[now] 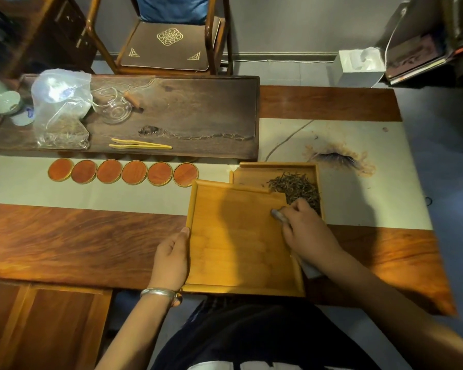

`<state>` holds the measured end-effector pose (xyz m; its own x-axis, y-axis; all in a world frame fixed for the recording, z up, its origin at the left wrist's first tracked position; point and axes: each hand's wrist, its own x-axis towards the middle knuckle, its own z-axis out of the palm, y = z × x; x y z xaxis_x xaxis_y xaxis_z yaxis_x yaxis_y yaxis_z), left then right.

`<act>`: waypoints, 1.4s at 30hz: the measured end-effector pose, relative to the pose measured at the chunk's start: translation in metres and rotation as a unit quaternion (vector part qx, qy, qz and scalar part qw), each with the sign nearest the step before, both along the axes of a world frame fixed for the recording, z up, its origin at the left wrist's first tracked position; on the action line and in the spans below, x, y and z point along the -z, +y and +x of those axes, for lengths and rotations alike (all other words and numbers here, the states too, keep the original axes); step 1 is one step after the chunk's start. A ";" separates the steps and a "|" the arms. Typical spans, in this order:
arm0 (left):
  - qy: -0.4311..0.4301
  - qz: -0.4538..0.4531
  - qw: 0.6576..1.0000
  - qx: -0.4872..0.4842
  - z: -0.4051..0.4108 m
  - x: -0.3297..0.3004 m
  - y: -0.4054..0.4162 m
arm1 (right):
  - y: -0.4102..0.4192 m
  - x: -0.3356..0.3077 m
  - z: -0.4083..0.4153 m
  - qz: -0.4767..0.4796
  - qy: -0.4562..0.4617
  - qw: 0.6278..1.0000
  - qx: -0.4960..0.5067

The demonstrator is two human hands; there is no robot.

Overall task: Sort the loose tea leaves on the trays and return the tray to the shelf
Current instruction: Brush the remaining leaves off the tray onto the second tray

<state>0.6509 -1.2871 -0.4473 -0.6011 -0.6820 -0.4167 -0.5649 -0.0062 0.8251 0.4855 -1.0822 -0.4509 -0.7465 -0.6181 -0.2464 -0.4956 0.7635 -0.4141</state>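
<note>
A light wooden tray [225,247] lies in front of me, its far right corner overlapping a second wooden tray [251,169] behind it. A pile of dark loose tea leaves [294,186] sits in the far tray. My left hand [171,260] grips the near tray's left edge. At the near tray's far right corner my right hand [305,228] is closed around a grey tool [277,213], right beside the leaves. The near tray's floor looks bare.
Six round orange coasters [122,172] line the pale table runner. Behind them a dark tea board [198,108] carries yellow tongs [141,144], a plastic bag of tea [60,113] and a glass pot [115,106]. A chair [169,44] stands beyond; a tissue box [358,65] sits far right.
</note>
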 end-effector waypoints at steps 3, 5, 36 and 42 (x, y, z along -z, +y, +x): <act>-0.004 -0.003 1.000 0.002 0.002 0.000 -0.001 | -0.009 0.008 -0.012 -0.003 0.010 1.000 0.007; -0.008 -0.008 1.000 0.005 0.003 0.000 -0.001 | -0.012 0.012 -0.019 -0.011 0.010 1.000 0.019; -0.007 0.048 0.996 -0.076 0.009 -0.005 -0.025 | -0.066 -0.013 -0.115 -0.216 -0.088 0.972 0.034; 0.014 0.061 0.989 -0.137 0.023 0.002 -0.042 | -0.171 0.015 -0.168 -0.118 -0.055 0.973 -0.188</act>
<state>0.6741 -1.3293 -0.4493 -0.4129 -0.7672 -0.4908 -0.5048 -0.2557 0.8245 0.3176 -1.2530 -0.4656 -0.4342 -0.8914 -0.1297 -0.6636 0.4139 -0.6232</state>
